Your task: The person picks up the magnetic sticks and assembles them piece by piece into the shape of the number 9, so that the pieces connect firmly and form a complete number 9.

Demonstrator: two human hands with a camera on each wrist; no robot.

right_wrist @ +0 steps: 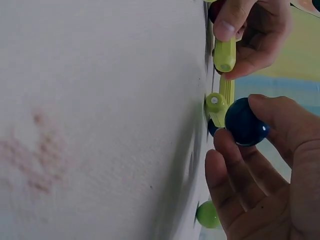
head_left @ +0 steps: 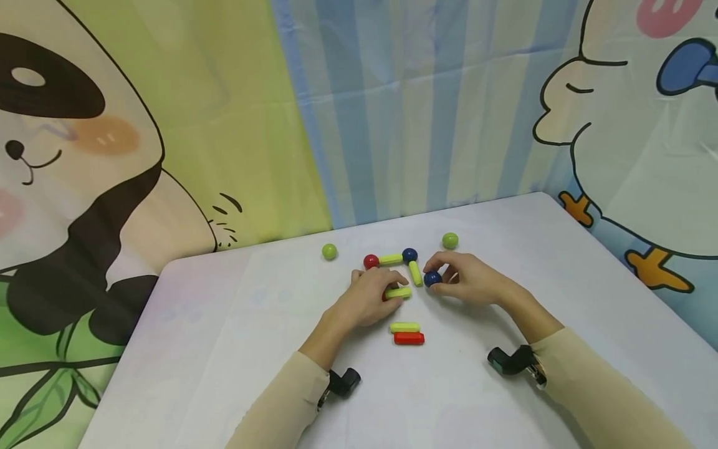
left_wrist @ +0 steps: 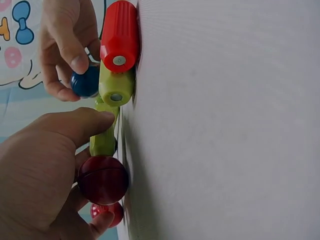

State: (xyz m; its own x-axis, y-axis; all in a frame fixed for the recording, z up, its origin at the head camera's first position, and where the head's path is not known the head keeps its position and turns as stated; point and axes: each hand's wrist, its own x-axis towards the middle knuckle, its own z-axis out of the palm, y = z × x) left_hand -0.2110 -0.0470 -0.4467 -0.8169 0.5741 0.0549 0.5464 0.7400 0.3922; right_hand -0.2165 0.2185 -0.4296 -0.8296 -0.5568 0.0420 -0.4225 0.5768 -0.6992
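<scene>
My left hand [head_left: 370, 296] pinches a yellow-green magnetic rod [head_left: 399, 292] between thumb and fingers. At the rod's near end in the left wrist view sits a dark red ball [left_wrist: 103, 181]. Just to the right, my right hand [head_left: 471, 277] holds a blue ball [head_left: 432, 278] by thumb and fingertips. Beyond the hands lies a joined piece: a red ball [head_left: 371, 261], a yellow-green rod [head_left: 390, 259], a second blue ball [head_left: 410, 255], and another yellow-green rod [head_left: 415, 273] angled toward me. The held blue ball is close to that rod's free end, apart from it in the head view.
A loose yellow-green rod [head_left: 405, 327] and a red rod [head_left: 409, 338] lie side by side nearer me. Two green balls, one at left [head_left: 329, 251] and one at right [head_left: 450, 240], rest toward the back of the white table [head_left: 235, 368]. A printed curtain [head_left: 392, 112] hangs behind.
</scene>
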